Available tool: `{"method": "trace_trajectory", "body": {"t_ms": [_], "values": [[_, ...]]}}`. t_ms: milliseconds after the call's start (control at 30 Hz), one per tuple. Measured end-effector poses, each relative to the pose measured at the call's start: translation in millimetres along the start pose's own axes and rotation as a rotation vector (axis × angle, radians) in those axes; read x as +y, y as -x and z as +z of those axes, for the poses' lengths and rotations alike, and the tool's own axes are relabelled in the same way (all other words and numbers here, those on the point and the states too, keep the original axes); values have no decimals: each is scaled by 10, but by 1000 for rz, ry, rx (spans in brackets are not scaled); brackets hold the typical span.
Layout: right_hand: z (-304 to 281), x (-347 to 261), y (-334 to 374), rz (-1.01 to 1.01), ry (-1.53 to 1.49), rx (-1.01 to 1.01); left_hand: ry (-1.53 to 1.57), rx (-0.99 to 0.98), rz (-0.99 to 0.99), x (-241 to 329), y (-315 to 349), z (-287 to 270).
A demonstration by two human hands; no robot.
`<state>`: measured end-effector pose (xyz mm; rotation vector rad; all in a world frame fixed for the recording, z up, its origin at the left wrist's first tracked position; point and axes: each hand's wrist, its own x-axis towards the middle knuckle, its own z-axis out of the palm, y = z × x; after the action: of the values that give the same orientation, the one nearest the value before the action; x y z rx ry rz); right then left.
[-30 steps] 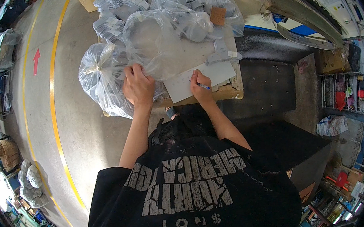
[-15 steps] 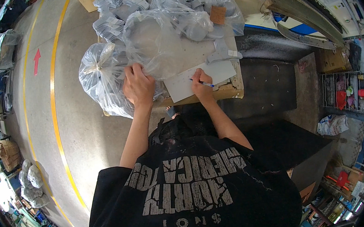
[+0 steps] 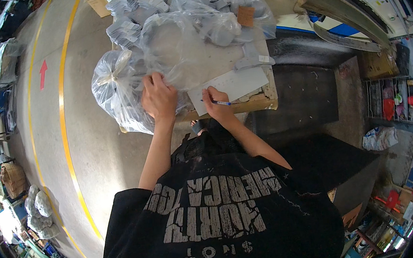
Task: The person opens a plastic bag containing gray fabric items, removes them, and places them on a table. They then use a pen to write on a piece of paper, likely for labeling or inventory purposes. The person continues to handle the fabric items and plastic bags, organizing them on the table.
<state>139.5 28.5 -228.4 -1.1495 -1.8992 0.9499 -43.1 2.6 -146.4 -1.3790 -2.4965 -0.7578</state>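
Note:
In my right hand point(image 3: 217, 102) a blue-and-white pen point(image 3: 222, 102) is gripped, its tip over the left part of a white sheet of paper point(image 3: 242, 82). The paper lies at the table's near edge and has faint small marks on it. My left hand point(image 3: 159, 99) is closed, its fingers curled into clear plastic film beside a knotted clear plastic bag point(image 3: 121, 100); the fingertips are partly hidden. A grey moulded part point(image 3: 253, 58) with a white label rests just beyond the paper.
Clear bags of grey parts point(image 3: 224, 17) and loose stacked grey parts point(image 3: 126, 31) cover the table's far side. A cardboard box point(image 3: 99, 2) stands at the far left. Machinery point(image 3: 346, 16) rises at the right. Yellow floor lines point(image 3: 61, 94) run along the left.
My right hand has moved left across the paper with the pen, toward the sheet's left side. My left hand stays almost in place on the plastic.

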Motion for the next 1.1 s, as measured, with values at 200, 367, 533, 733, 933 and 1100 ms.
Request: {"method": "trace_trajectory", "body": {"t_ms": [200,367,533,733,933,1100], "values": [[241,52,-49,-59,43,-9,-4,9,-2,2,2,-8],[293,76,-10,-64,21,-14,-10,22,-2,-4,-1,13],[240,-31,-14,-99,80,-42,-9,24,3,-4,-1,5],[261,-15,-13,-100,67,-33,-4,30,18,-22,-9,17],[239,-41,-22,-114,60,-36,0,18,22,-34,-8,15],[268,21,-12,-149,84,-13,6,23,26,-20,-13,16]]}}
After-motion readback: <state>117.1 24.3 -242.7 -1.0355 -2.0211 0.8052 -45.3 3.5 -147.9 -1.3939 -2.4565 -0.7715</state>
